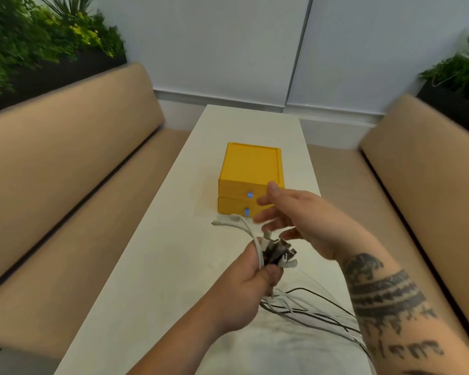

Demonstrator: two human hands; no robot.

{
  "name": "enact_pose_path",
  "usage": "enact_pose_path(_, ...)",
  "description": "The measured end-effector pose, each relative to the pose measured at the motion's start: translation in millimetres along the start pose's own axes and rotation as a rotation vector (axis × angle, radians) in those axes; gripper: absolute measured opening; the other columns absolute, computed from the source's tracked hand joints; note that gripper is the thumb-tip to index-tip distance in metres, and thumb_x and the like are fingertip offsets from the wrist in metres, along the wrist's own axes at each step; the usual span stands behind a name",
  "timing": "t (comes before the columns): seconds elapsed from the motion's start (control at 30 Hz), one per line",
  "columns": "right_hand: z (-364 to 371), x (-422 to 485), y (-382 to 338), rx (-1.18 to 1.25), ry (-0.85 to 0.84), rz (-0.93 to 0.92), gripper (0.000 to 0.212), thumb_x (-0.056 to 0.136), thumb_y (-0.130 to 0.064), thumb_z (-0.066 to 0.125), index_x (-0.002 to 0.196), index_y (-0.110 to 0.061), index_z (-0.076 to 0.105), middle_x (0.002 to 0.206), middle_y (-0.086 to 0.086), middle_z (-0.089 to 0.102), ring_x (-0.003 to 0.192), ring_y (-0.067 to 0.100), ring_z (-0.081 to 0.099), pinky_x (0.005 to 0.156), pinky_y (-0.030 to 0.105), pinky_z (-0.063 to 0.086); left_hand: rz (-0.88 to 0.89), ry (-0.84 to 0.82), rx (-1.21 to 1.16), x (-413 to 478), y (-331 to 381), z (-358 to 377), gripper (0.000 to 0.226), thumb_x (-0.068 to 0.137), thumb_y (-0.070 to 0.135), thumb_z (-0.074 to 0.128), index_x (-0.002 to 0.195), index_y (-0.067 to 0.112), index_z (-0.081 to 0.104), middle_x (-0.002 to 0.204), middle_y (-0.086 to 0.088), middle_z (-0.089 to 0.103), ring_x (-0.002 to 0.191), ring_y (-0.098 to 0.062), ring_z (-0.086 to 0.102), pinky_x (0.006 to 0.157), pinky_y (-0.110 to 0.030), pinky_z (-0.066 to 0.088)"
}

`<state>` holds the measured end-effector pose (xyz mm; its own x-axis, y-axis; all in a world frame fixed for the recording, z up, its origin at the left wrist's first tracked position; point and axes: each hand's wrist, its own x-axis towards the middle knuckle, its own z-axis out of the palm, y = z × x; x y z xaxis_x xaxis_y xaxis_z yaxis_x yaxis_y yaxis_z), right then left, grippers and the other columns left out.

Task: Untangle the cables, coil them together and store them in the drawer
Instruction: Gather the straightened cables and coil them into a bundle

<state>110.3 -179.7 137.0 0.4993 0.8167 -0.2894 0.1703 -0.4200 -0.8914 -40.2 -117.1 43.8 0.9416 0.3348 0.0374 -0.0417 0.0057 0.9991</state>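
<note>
My left hand (248, 289) grips a bundle of white, grey and black cables (275, 254) near their plug ends. The plugs stick up out of the fist, and two white ends arc away to the left. The loose cable lengths (309, 311) trail down to the right under my right forearm. My right hand (295, 215) hovers just above the plugs with fingers spread and relaxed, holding nothing. Behind it stands a yellow two-drawer box (251, 169), both drawers shut, each with a small blue pull tab.
The long white table (152, 266) runs away from me, with tan bench seats on the left (65, 171) and right (417, 185). Planters with green foliage (33, 39) sit behind both benches. A white wall closes the far end.
</note>
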Motion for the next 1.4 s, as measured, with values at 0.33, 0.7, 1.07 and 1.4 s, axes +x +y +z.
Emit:
enact_pose_path(0.33,21,10,-33,-0.129,0.042,-0.178,0.038,0.090,-0.023,0.071,0.126,-0.017,0.062,0.085,-0.004,0.078,0.085,0.010,0.071,0.082,0.039,0.055,-0.094,0.137,-0.217,11,2,-4,0.023,0.095,0.021,0.051,0.118,0.020,0.054,0.075,0.011,0.054,0.059,-0.013,0.037,0.066,-0.025,0.043)
enact_pose_path(0.7,19,-2,-5,0.194,0.344,-0.287,0.019,0.088,-0.012,0.072,0.104,-0.022,0.068,0.080,0.005,0.077,0.075,0.022,0.073,0.072,0.038,0.056,-0.077,0.103,-0.870,21,-9,-12,0.029,0.092,0.027,0.053,0.118,0.014,0.052,0.083,-0.002,0.048,0.062,-0.016,0.035,0.069,-0.036,0.039)
enact_pose_path(1.07,8,-18,3,0.167,0.066,-0.124,0.018,0.081,-0.006,0.076,0.098,-0.007,0.071,0.083,0.019,0.075,0.064,0.023,0.061,0.058,0.031,0.046,-0.198,0.454,-0.739,28,-7,-4,0.019,0.104,0.023,0.046,0.114,0.012,0.056,0.086,-0.008,0.056,0.076,-0.022,0.063,0.072,-0.040,0.057)
enact_pose_path(1.4,2,-29,-15,-0.097,-0.015,-0.089,0.019,0.075,-0.014,0.082,0.091,-0.013,0.073,0.077,0.012,0.076,0.065,0.019,0.065,0.057,0.029,0.046,-0.110,0.420,-0.814,31,1,-3,0.025,0.107,0.018,0.039,0.122,0.004,0.051,0.105,-0.014,0.062,0.096,-0.033,0.066,0.082,-0.050,0.059)
